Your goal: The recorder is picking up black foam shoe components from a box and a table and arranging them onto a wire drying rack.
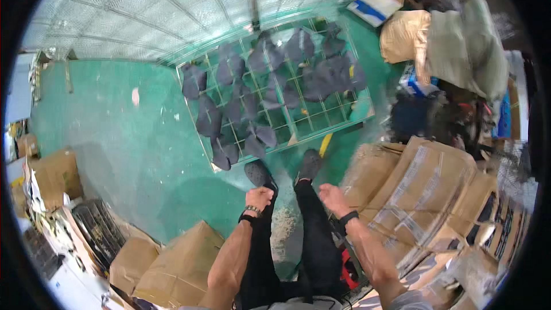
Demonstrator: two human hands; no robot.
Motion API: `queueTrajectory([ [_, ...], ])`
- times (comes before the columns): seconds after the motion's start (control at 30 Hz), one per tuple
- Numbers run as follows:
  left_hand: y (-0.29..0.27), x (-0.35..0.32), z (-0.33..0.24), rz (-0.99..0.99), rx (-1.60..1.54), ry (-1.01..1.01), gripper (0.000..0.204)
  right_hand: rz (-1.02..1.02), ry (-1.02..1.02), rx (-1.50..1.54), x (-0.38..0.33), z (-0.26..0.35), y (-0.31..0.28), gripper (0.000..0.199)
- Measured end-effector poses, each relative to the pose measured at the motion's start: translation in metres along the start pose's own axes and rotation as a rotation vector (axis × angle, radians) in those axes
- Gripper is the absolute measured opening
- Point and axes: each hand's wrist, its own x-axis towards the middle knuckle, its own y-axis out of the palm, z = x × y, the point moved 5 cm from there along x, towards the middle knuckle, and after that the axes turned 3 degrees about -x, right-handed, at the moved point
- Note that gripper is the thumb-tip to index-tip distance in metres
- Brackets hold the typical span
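Note:
My left hand (259, 198) hangs over my left leg with its fingers curled in, and nothing shows in it. Over by my right leg, my right hand (333, 196) is also loosely closed, with no object visible in it. Neither hand touches the wire grid frame (279, 148) lying low on the green floor beyond my shoes. Several dark grey, lobed pieces (261, 138) are spread across that grid; their exact kind cannot be made out. My dark shoes (310, 165) stand close to the frame's near edge.
Brown cardboard boxes (425, 183) are stacked at my right, with wrapped bundles (404, 37) farther back. More cartons (181, 264) stand at the lower left. A silvery quilted sheet (143, 11) spans the far side. The green floor (126, 143) carries a few pale spots.

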Motion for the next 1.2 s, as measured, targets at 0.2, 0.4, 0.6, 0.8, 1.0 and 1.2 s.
queueTrajectory([
  [0.2,-0.028,-0.080,-0.049,0.068,0.026,0.171,0.021,-0.154,0.173,0.299,-0.153,-0.010,-0.032,0.032],
  [0.4,-0.092,-0.115,-0.031,-0.004,0.114,0.222,0.032,-0.136,0.245,0.288,-0.262,-0.033,-0.008,0.038],
  [0.6,-0.137,-0.163,0.020,-0.177,-0.010,0.095,0.040,-0.213,0.200,0.369,-0.357,-0.082,0.008,0.038],
  [0.8,-0.083,-0.205,0.077,-0.139,-0.001,0.064,0.034,-0.511,0.233,0.561,-0.467,-0.179,0.016,0.033],
  [1.0,-0.022,-0.242,0.102,-0.085,0.422,0.214,0.029,-0.836,0.461,0.629,-0.602,-0.241,0.029,0.025],
  [1.2,0.015,-0.278,0.080,-0.005,0.480,0.140,0.030,-1.137,0.735,0.345,-0.735,-0.315,0.097,0.025],
])
